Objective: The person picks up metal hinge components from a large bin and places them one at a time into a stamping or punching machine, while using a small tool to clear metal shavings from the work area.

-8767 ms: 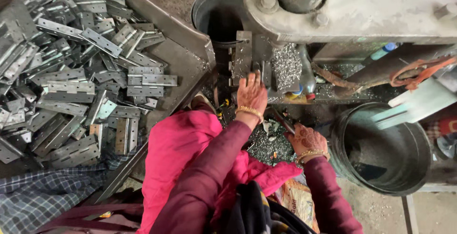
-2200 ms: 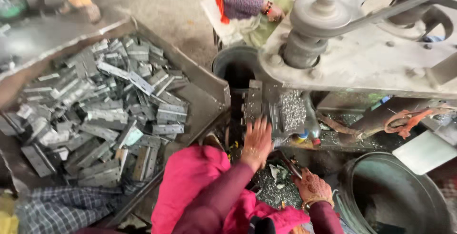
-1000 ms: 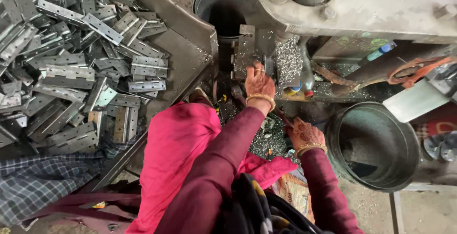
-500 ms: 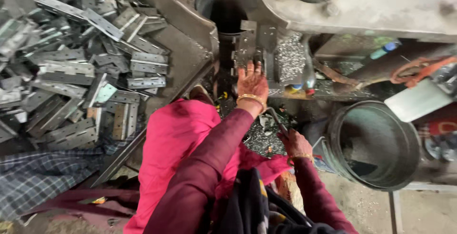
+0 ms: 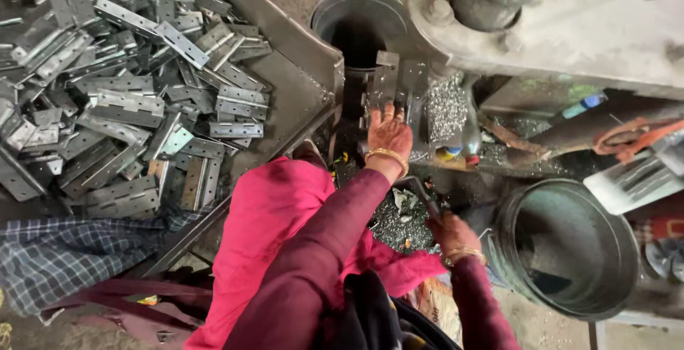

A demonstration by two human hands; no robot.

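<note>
Nearest the camera, the right hand is seen closed around a dark lever handle that slants up toward the machine. Just above it a heap of metal shavings is spread over pink cloth. Farther out, the left hand is laid with fingers spread against a hinge blank standing in the die of a press; whether the piece is gripped or only steadied cannot be told.

A crushed or cut fingertip is judged the main danger here: the left hand's fingers are placed right at the tooling while the lever is held by the right hand, so an early pull could bring the press down on them. The sharp shavings near the right hand's wrist could also cut.

To the left hand's left, a sloping metal tray heaped with grey hinge plates is set, its corner crowding the reach to the die. Right of the right hand, a dark round bucket stands. Beyond the left hand, a second dark drum is partly hidden by the press body.
</note>
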